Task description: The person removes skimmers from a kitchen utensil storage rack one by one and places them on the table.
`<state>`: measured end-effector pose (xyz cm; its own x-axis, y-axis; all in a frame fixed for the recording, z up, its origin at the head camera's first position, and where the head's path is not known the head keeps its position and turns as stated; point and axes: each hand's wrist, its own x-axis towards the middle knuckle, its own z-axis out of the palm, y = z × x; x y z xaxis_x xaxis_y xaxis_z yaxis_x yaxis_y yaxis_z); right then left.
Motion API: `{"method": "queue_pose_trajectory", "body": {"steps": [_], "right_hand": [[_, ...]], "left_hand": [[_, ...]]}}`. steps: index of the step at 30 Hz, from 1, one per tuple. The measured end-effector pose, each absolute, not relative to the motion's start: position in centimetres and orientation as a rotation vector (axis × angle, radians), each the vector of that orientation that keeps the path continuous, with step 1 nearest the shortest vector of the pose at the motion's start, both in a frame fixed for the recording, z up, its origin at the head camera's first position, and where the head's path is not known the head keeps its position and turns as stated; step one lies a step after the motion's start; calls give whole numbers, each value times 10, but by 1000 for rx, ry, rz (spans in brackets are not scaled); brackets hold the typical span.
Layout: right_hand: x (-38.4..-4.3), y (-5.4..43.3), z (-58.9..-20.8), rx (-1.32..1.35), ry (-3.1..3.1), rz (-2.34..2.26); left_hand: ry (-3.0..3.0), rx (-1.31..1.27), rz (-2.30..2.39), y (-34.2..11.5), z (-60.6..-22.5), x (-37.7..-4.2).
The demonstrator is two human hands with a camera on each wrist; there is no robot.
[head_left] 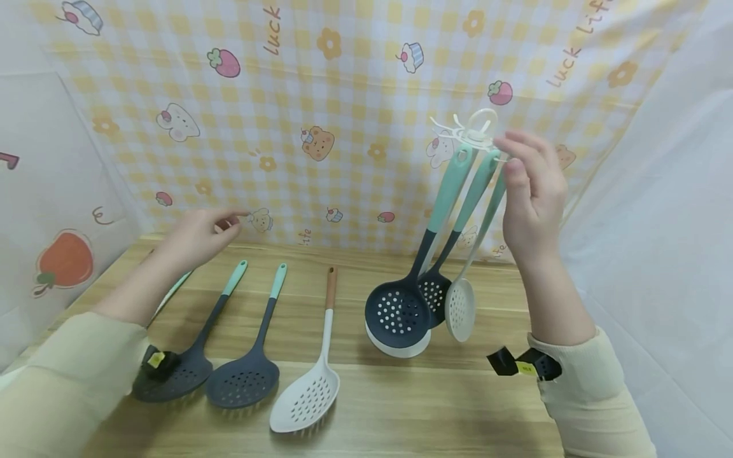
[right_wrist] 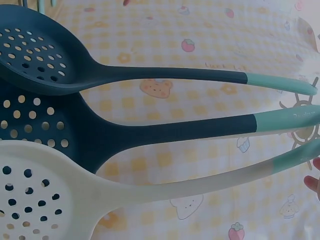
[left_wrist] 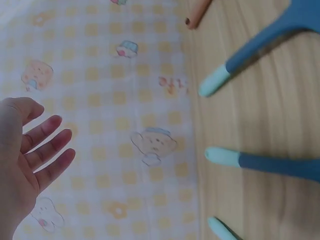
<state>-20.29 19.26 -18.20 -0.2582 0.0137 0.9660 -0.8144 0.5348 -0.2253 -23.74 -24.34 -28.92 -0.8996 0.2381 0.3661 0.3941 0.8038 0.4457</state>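
My right hand (head_left: 535, 191) is raised beside the top of a white utensil stand (head_left: 478, 137) with hooks, fingertips close to its rim and thumb apart from them. Right by the thumb is the green handle of a white skimmer (head_left: 460, 308). Two dark skimmers with green handles hang beside it, the larger dark skimmer (head_left: 397, 315) in front and the other dark skimmer (head_left: 435, 296) behind. In the right wrist view, fingertips (right_wrist: 311, 183) show just below the white skimmer's handle. My left hand (head_left: 197, 235) hovers over the left side of the table with loosely bent fingers, holding nothing.
On the wooden table (head_left: 378, 407) lie a white slotted spoon (head_left: 306, 397) with a brown handle end, a dark slotted turner (head_left: 243, 378) and another dark slotted utensil (head_left: 197, 362). A further green handle (left_wrist: 222, 229) is partly hidden by the left arm. A checked cloth (head_left: 355, 83) hangs behind.
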Motion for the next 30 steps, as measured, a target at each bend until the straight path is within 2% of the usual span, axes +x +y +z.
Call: {"method": "queue_pose_trajectory", "body": {"steps": [17,30], "right_hand": [[-177,190,-186,657,-1558,978],[-188,218,-219,569,-1614,1048]], "left_hand": [[-2506,-652,-948,-183,-254,-244],[-2334,-829,-1050,-135,-224,-245]]}}
